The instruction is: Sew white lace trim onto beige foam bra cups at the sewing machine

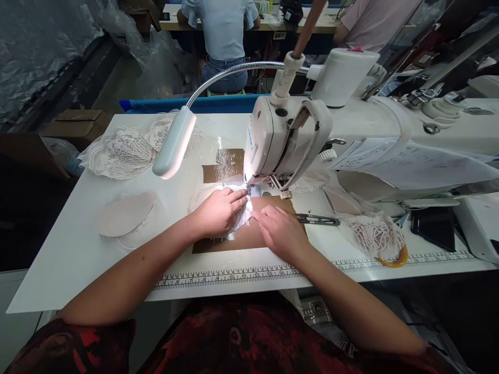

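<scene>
The white lace fabric piece [242, 217] lies at the needle end of the white industrial sewing machine [265, 140], partly over brown sheet patches [210, 245] on the white surface [74, 265]. The hands are apart: the left hand [219, 212] rests on the fabric, fingers extended toward the needle area; the right hand [284, 232] has its fingertips at the fabric's right edge, and whether they pinch it cannot be determined. A slim black slotted tool [319, 220] projects beside the right hand; whether it is gripped cannot be determined. A lit grey-white gooseneck lamp [175, 143] stands above left.
</scene>
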`<control>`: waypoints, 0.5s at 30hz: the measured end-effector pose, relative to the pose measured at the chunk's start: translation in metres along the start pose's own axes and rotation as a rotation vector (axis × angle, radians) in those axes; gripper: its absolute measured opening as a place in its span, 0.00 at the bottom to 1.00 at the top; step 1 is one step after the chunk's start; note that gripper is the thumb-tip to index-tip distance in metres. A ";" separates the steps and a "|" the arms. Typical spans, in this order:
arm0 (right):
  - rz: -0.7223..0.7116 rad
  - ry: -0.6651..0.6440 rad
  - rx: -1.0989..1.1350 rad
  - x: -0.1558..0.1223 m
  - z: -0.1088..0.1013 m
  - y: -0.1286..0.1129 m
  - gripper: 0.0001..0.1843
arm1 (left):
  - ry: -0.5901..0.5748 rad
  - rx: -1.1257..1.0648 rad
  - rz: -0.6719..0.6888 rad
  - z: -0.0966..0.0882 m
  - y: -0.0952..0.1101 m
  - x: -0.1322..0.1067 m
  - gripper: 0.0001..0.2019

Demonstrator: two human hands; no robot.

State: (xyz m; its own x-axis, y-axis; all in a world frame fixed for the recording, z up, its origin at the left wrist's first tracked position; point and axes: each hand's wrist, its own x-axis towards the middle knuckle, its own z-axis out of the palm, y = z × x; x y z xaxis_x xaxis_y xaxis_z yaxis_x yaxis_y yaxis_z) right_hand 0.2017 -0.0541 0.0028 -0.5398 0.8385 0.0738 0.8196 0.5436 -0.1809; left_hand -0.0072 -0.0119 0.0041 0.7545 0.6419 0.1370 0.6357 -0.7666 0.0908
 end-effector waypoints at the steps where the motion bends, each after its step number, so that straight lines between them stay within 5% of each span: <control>1: -0.003 -0.017 0.001 0.002 -0.002 0.001 0.19 | 0.004 0.009 0.022 0.000 -0.002 0.000 0.24; 15: -0.020 -0.055 -0.042 0.025 -0.007 0.009 0.18 | 0.001 0.061 0.078 -0.001 -0.026 0.010 0.22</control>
State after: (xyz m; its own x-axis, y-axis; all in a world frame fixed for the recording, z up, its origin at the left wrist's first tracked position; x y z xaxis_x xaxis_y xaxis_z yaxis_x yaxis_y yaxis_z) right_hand 0.1973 -0.0279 0.0093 -0.5653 0.8246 0.0230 0.8150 0.5626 -0.1385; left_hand -0.0166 0.0143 0.0037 0.8020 0.5801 0.1423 0.5836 -0.8118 0.0200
